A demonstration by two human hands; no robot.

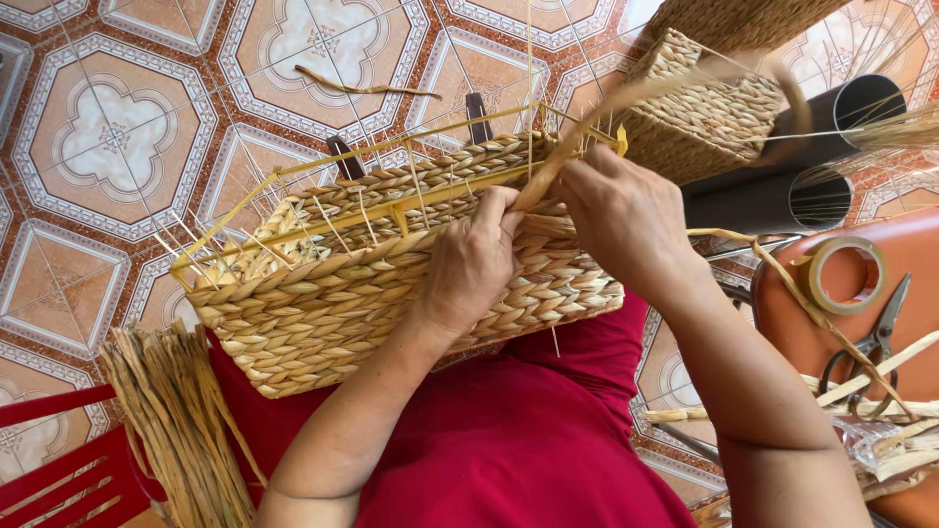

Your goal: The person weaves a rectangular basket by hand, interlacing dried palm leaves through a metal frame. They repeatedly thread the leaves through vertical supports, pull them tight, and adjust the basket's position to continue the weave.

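A: Left hand [471,262]?
B: Curled over near rim of basket [391,264], fingers closed on strand [587,127] at its base.
A: Right hand [626,210]?
B: Just right of left, fingers pinched shut on same strand.
A: Basket?
B: On lap, on its side, yellow frame [391,156] showing along far edge.
A: Around?
B: Straw bundle [181,420] near left. Second basket [699,108] far right, beside dark pipes [782,166]. Tape roll [846,274] and scissors [875,342] on orange seat [919,244], right.
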